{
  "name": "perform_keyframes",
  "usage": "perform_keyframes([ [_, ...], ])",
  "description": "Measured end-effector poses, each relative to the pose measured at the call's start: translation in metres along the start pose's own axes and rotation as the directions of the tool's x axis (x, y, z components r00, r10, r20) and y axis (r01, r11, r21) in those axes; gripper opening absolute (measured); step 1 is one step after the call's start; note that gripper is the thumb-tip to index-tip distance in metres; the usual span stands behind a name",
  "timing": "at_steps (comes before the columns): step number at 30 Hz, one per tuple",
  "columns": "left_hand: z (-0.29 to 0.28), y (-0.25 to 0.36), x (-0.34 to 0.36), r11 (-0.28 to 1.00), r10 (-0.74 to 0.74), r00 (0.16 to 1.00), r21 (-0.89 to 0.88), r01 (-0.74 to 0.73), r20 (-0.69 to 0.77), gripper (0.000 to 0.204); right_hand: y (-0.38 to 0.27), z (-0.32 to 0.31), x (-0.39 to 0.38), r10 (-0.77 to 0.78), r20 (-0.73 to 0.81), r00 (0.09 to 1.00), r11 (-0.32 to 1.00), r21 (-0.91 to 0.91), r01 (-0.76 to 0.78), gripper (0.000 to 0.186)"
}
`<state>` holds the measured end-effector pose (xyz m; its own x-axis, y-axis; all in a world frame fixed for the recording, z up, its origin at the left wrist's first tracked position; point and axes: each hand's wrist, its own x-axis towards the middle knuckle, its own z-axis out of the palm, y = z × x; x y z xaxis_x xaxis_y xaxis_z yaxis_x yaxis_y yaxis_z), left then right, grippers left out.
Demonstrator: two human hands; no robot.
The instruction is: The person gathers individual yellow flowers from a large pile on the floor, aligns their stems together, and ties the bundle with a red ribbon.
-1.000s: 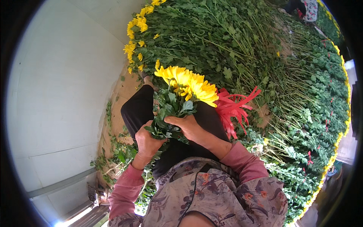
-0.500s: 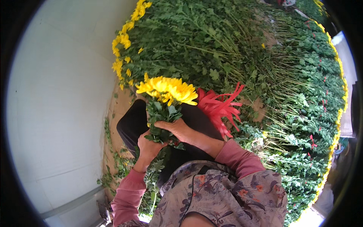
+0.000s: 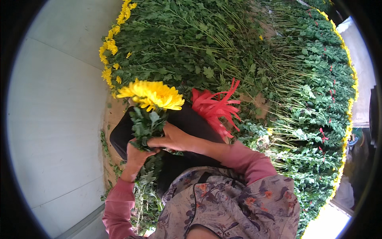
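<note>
I hold a bunch of yellow chrysanthemums [image 3: 157, 95] upright in front of my knees, blooms at the top and dark green leaves below. My left hand [image 3: 137, 155] is closed round the leafy stems low on the bunch. Just above and to its right, my right hand [image 3: 173, 137] grips the same stems, its thumb laid across the front. The two hands nearly touch, and most of their fingertips are hidden by leaves. Below the hands the leafy stems run down beside my left sleeve. Cut red ribbons [image 3: 217, 107] lie in a loose heap on my right thigh.
Cut chrysanthemum stems [image 3: 211, 44] cover the floor ahead. On the right lie stacked bunches [image 3: 314, 131], some tied in red, with yellow blooms along the outer edge. A pale wall [image 3: 59, 119] stands close on my left. Fallen leaves [image 3: 115, 169] litter the floor beside it.
The bunch and both hands sit farther left in the picture, as the whole view has shifted. My right hand is lower on the stems, closer to my left hand.
</note>
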<state>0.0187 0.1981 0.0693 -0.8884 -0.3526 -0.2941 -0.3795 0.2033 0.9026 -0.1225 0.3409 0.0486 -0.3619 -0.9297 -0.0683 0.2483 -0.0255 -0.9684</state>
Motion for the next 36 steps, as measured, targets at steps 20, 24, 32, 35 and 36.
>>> perform_keyframes([
  [20, -0.029, -0.015, -0.027, 0.952, -0.186, 0.959, -0.281, 0.122, -0.213, 0.052, 0.034, -0.193, -0.09, 0.138, -0.794, 0.592, 0.945, 0.284, 0.161, 0.015],
  [24, -0.033, -0.022, -0.029, 0.965, -0.184, 0.956, -0.228, 0.131, -0.229, 0.047, 0.029, -0.209, -0.095, 0.176, -0.8, 0.574, 0.93, 0.326, 0.168, 0.014],
  [32, -0.025, -0.006, -0.026, 0.934, -0.258, 0.932, -0.314, 0.172, -0.256, 0.061, -0.029, -0.321, -0.145, -0.015, -0.966, 0.257, 0.947, 0.068, 0.314, 0.012],
  [35, -0.025, -0.013, -0.024, 0.933, -0.247, 0.937, -0.322, 0.162, -0.245, 0.065, -0.038, -0.38, -0.173, -0.255, -0.956, 0.146, 0.949, -0.218, 0.228, 0.013],
  [36, -0.027, -0.016, -0.027, 0.925, -0.263, 0.933, -0.338, 0.172, -0.247, 0.066, -0.05, -0.381, -0.174, -0.258, -0.947, 0.19, 0.943, -0.204, 0.262, 0.015],
])
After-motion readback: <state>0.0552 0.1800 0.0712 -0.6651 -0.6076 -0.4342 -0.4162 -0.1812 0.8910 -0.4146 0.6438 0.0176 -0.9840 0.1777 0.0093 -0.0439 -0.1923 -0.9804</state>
